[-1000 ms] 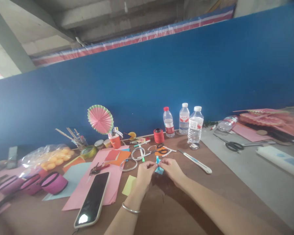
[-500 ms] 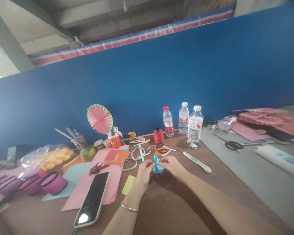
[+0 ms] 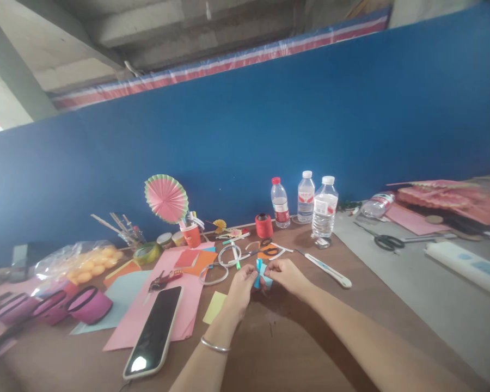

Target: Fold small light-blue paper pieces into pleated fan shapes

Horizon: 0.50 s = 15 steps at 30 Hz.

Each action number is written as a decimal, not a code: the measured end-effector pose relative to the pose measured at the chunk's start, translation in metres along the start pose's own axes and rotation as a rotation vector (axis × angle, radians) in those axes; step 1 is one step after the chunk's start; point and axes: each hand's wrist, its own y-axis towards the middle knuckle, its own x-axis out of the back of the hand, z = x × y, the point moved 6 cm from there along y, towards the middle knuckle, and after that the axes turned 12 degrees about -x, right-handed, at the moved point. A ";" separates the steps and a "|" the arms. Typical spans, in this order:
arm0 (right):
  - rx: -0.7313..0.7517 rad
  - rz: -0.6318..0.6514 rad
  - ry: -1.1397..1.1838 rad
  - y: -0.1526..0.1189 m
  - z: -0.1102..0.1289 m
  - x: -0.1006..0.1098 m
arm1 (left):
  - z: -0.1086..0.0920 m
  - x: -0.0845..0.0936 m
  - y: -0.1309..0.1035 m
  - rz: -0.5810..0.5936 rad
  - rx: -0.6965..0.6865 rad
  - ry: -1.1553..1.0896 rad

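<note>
Between my hands, just above the brown table, is a small folded piece of blue paper point(image 3: 258, 274). Its narrow part is bright blue and pinched in my left hand point(image 3: 240, 287), thumb and fingertips pressed together. A lighter blue flap shows to the right of that fold. My right hand point(image 3: 288, 276) has its fingertips closed at the flap's upper right edge, and part of that contact is hidden. Behind the hands lie black-handled scissors point(image 3: 270, 251). A yellow paper piece point(image 3: 215, 307) lies left of my left wrist.
To the right rests a white utility knife point(image 3: 326, 270). Water bottles point(image 3: 325, 209) and a red thread spool point(image 3: 263, 225) stand at the back. Left are a phone point(image 3: 154, 332), pink paper sheets point(image 3: 191, 318), red-handled pliers point(image 3: 165, 279) and a paper fan point(image 3: 166, 198).
The blue paper has turned slightly and shifted a little left with my left fingers. More of its light flap shows. My right fingertips have moved slightly off the bright fold.
</note>
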 end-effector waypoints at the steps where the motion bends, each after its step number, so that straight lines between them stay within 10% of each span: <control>1: -0.011 0.012 0.005 0.000 0.000 0.001 | -0.002 0.000 -0.001 0.001 0.003 -0.009; 15: -0.349 0.724 0.216 -0.025 -0.008 -0.012 | -0.027 -0.026 -0.028 0.500 0.097 -0.041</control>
